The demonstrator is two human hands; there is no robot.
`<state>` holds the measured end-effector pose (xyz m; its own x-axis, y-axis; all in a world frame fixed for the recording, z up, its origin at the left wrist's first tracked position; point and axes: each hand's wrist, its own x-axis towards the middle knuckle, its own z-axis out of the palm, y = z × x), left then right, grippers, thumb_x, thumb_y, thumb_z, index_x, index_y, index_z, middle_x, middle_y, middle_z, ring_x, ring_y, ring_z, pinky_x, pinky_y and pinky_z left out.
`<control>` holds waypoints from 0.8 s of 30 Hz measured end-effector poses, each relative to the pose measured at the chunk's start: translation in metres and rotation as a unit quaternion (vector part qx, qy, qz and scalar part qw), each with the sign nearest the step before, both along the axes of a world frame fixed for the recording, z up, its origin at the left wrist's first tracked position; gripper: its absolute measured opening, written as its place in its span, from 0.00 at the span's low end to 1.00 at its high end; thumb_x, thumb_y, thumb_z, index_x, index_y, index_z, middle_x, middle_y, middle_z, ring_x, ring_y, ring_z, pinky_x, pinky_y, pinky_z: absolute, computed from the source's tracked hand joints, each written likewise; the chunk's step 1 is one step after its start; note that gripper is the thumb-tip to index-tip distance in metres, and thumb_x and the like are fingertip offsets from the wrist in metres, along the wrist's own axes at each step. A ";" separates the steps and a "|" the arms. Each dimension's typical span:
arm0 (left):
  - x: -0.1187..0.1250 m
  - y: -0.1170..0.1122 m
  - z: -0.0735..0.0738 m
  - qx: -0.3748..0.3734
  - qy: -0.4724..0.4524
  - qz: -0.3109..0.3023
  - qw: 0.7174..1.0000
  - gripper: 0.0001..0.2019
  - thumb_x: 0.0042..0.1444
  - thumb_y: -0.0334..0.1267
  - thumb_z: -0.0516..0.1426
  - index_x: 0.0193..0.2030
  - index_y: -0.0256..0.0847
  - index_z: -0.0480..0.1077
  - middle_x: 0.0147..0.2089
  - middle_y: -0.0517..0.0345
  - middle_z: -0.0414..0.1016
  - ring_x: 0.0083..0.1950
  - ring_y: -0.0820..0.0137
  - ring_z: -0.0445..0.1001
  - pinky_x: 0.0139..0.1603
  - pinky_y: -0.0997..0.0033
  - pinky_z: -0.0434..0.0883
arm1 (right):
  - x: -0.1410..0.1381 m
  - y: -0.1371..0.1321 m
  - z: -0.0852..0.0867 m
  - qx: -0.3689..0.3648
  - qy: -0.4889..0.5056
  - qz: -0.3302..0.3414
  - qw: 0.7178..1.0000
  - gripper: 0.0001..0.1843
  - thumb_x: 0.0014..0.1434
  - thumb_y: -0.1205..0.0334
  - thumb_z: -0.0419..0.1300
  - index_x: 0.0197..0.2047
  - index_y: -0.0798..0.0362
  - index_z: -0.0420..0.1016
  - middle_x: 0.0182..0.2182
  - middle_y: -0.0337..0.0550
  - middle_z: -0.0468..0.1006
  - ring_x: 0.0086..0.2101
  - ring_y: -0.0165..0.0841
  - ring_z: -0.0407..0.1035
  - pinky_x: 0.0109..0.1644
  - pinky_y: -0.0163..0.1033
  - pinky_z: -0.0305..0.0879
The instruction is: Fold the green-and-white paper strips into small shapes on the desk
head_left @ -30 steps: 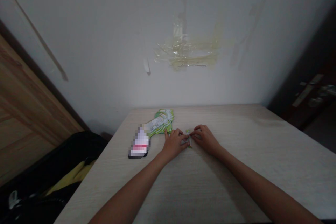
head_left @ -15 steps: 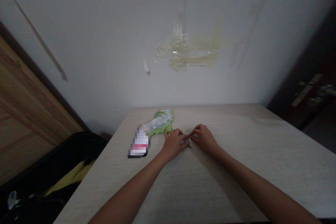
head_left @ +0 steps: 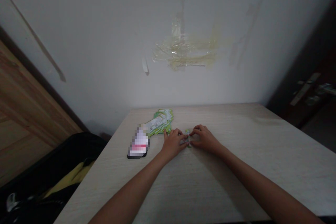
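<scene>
A small green-and-whitish piece (head_left: 187, 131) lies on the table between my hands, mostly hidden by my fingers. My left hand (head_left: 173, 143) pinches its left side with thumb and fingertips, and one finger reaches toward a heap of flat green-and-white printed pieces (head_left: 160, 123). From the right, my right hand (head_left: 206, 139) has thumb and fingers bent in on the same small piece. Whether that piece is paper or plastic, I cannot tell.
Left of my hands, a dark-edged object with a blurred-out white and pink face (head_left: 139, 144) touches the printed heap. The pale wooden table (head_left: 262, 154) meets a wall (head_left: 112, 42) with old tape. A black bag with yellow cloth (head_left: 70, 178) is beside the table's left edge.
My right thumb has shifted down a little, apart from the forefinger, along the small piece. My left hand stays nearly in place. The view has tilted slightly.
</scene>
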<state>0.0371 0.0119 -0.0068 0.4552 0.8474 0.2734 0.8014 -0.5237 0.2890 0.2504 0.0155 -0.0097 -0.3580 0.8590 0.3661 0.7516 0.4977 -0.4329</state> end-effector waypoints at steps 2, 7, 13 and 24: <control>0.000 -0.001 0.000 0.004 -0.002 -0.002 1.000 0.15 0.57 0.49 0.60 0.51 0.57 0.73 0.49 0.59 0.67 0.54 0.59 0.66 0.63 0.29 0.39 | 0.001 -0.002 0.001 -0.001 0.002 0.007 1.000 0.20 0.48 0.55 0.69 0.45 0.48 0.77 0.48 0.48 0.70 0.49 0.41 0.65 0.56 0.47 0.63; 0.000 -0.002 0.002 0.014 -0.003 -0.008 1.000 0.14 0.58 0.48 0.60 0.51 0.55 0.73 0.49 0.59 0.68 0.54 0.58 0.66 0.62 0.28 0.40 | 0.003 -0.004 0.002 -0.002 0.008 0.030 1.000 0.24 0.47 0.52 0.69 0.47 0.49 0.76 0.50 0.49 0.69 0.51 0.42 0.64 0.57 0.48 0.63; 0.001 -0.001 0.001 0.006 0.006 -0.002 1.000 0.14 0.57 0.48 0.60 0.51 0.57 0.73 0.50 0.60 0.68 0.55 0.59 0.65 0.63 0.28 0.37 | 0.005 -0.006 0.001 0.002 0.013 0.042 0.999 0.26 0.47 0.51 0.69 0.49 0.49 0.75 0.52 0.50 0.68 0.52 0.43 0.63 0.59 0.49 0.61; 0.001 0.001 -0.003 0.012 -0.004 -0.003 1.000 0.15 0.56 0.49 0.61 0.51 0.57 0.73 0.49 0.59 0.68 0.55 0.60 0.66 0.64 0.29 0.36 | 0.010 -0.005 -0.006 -0.007 0.059 0.050 0.997 0.13 0.54 0.56 0.65 0.44 0.46 0.80 0.49 0.48 0.71 0.52 0.42 0.64 0.58 0.50 0.61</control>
